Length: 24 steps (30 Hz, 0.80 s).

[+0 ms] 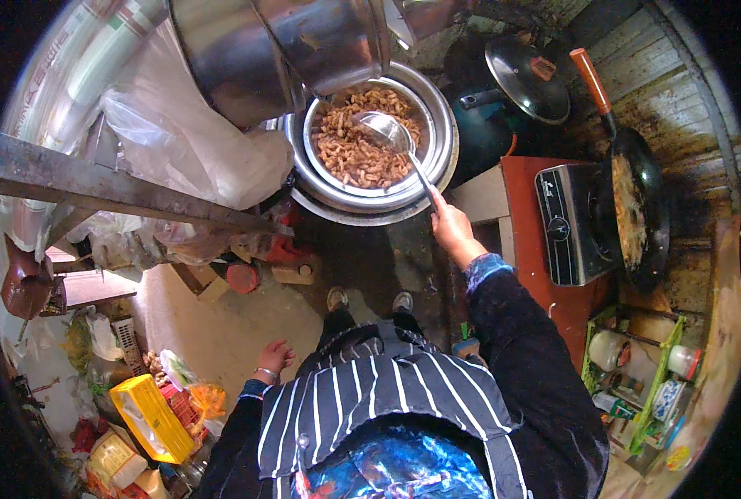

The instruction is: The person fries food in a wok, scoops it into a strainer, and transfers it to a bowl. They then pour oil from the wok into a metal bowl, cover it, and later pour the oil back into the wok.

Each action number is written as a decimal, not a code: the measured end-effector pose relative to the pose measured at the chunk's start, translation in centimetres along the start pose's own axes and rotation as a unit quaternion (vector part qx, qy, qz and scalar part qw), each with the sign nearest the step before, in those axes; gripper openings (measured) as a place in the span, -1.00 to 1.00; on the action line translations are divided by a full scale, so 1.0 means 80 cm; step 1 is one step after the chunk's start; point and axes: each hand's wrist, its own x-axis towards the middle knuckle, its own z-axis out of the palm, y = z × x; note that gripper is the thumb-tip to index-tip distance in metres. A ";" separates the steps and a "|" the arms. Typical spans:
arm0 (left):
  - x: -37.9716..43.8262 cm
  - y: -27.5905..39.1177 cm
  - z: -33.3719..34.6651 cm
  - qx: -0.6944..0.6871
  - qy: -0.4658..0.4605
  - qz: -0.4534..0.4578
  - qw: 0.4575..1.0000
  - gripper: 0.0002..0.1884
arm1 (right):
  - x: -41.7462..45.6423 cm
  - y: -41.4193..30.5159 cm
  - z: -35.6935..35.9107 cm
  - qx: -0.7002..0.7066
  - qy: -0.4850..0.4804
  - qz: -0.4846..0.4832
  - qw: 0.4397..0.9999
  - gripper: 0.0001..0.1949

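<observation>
My right hand (pixel 452 226) is closed around the handle of a metal ladle (pixel 390 132). The ladle's bowl rests on a heap of brown, fried-looking food pieces (pixel 351 151) in a round steel basin (pixel 436 140). That basin sits within larger round metal vessels. Away from it, my left hand (pixel 275 357) hangs low at my left side beside the striped apron (pixel 370 399), its fingers slightly bent and holding nothing. A large metal container (pixel 270 56) overhangs the basin's upper left edge.
On a red counter (pixel 532 249) at the right stands a portable gas stove (pixel 570 231) with an orange-handled wok (pixel 641 206). A lidded pan (pixel 526 81) lies behind. Jars fill a green rack (pixel 641 399). A metal bar (pixel 127 187) crosses the left; a yellow box (pixel 152 418) lies lower left.
</observation>
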 end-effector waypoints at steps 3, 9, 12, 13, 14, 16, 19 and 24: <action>-0.001 0.013 0.009 -0.005 -0.008 0.012 1.000 -0.58 | -0.001 0.001 -0.004 0.060 0.035 0.001 0.998 -0.38; 0.029 0.035 0.004 0.033 -0.025 0.033 0.999 -0.61 | -0.018 -0.008 -0.023 0.545 -0.064 0.111 0.828 -0.45; 0.043 0.068 0.009 0.094 -0.060 0.034 0.993 -0.59 | -0.063 -0.025 -0.090 0.678 -0.132 0.156 0.706 -0.55; 0.048 0.089 0.021 0.126 -0.077 0.041 0.988 -0.58 | -0.084 -0.023 -0.110 0.701 -0.125 0.163 0.683 -0.57; 0.087 0.081 0.002 0.096 -0.119 0.038 0.987 -0.59 | -0.109 -0.019 -0.132 0.706 -0.131 0.146 0.680 -0.58; 0.129 0.079 -0.003 0.093 -0.174 0.090 0.976 -0.59 | -0.154 -0.018 -0.169 0.716 -0.106 0.157 0.671 -0.51; 0.255 0.025 -0.067 -0.087 -0.317 0.027 0.944 -0.60 | -0.199 0.000 -0.217 0.735 -0.117 0.127 0.656 -0.42; 0.243 0.114 0.028 0.168 -0.237 0.092 0.952 -0.57 | -0.330 0.048 -0.308 0.733 0.070 0.104 0.668 -0.44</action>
